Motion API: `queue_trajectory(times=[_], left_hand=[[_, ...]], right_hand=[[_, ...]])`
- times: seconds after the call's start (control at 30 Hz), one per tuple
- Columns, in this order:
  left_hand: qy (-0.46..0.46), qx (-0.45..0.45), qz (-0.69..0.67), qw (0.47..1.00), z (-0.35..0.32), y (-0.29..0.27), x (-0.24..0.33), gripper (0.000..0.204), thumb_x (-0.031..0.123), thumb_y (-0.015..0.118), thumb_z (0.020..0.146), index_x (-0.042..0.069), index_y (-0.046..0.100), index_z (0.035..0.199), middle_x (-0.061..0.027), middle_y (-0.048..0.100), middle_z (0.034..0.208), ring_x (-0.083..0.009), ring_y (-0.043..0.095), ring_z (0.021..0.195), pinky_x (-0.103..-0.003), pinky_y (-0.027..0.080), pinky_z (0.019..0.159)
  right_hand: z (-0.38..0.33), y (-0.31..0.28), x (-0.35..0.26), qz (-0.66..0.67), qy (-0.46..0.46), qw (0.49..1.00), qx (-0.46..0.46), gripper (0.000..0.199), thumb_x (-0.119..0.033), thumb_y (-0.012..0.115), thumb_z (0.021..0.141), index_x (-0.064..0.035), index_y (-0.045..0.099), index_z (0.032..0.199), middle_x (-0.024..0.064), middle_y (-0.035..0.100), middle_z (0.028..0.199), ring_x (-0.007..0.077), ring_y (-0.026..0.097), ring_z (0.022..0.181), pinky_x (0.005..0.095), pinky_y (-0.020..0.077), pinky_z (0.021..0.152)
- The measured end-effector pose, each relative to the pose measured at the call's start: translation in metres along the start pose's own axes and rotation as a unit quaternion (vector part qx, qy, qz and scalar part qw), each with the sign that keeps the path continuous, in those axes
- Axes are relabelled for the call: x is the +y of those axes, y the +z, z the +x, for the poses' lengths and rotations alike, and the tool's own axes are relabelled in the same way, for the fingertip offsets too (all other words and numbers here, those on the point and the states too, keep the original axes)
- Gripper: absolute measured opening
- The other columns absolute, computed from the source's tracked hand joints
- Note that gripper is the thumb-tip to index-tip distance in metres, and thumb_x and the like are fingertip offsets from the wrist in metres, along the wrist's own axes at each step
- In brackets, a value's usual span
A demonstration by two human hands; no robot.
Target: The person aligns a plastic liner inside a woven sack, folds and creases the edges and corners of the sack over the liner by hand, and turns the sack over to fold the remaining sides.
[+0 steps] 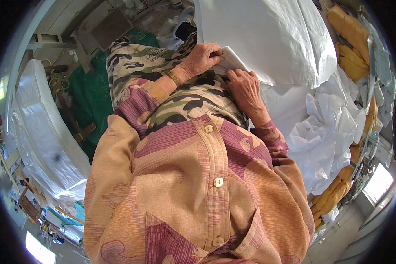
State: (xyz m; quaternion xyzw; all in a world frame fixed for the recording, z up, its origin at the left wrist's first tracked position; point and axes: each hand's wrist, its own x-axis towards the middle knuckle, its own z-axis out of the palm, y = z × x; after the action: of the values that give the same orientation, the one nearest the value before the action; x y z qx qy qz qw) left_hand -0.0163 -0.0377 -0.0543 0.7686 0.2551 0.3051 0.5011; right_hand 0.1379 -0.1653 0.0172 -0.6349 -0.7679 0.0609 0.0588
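Observation:
Across my lap, over camouflage trousers (185, 105), lies the near edge of a large white sheet (268, 39), cloth or film, I cannot tell which. My left hand (201, 59), with a watch at its wrist, pinches the folded corner of this sheet between thumb and fingers. On the other side of the fold, my right hand (244, 88) has its bent fingers closed on the edge. Between the two hands the folded edge (233, 59) stands up a little as a narrow flap. The sheet's far end runs out of view at the top.
Crumpled white sheeting (321, 127) is heaped at my right, beside yellow padded bundles (350, 35). On the left stands a long stack wrapped in clear film (48, 127). Green cloth (90, 88) covers the floor between that stack and my legs.

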Motion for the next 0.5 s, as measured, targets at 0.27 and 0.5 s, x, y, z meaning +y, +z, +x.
queue_trajectory(times=[0.27,0.5], left_hand=[[-0.038,-0.049,-0.072,0.995,-0.005,-0.015,0.000,0.020,0.012,0.073,0.081,-0.002,0.064,0.093,-0.0144,0.067,0.085,-0.0261,0.066,0.081,-0.032,0.053,0.075],[0.023,-0.102,-0.040,0.994,-0.002,-0.022,0.000,0.034,0.010,0.076,0.080,-0.001,0.061,0.107,-0.0078,0.064,0.096,-0.0156,0.062,0.086,-0.028,0.051,0.081]], right_hand=[[0.005,0.008,0.001,0.037,0.063,0.997,0.014,0.009,-0.017,0.061,0.086,-0.0086,0.062,0.085,0.0102,0.059,0.087,0.0295,0.062,0.080,0.0413,0.0461,0.068],[0.008,0.007,0.003,0.079,0.082,0.992,0.048,0.012,-0.017,0.059,0.089,-0.0056,0.059,0.088,0.0119,0.058,0.088,0.0346,0.061,0.080,0.0441,0.0483,0.069]])
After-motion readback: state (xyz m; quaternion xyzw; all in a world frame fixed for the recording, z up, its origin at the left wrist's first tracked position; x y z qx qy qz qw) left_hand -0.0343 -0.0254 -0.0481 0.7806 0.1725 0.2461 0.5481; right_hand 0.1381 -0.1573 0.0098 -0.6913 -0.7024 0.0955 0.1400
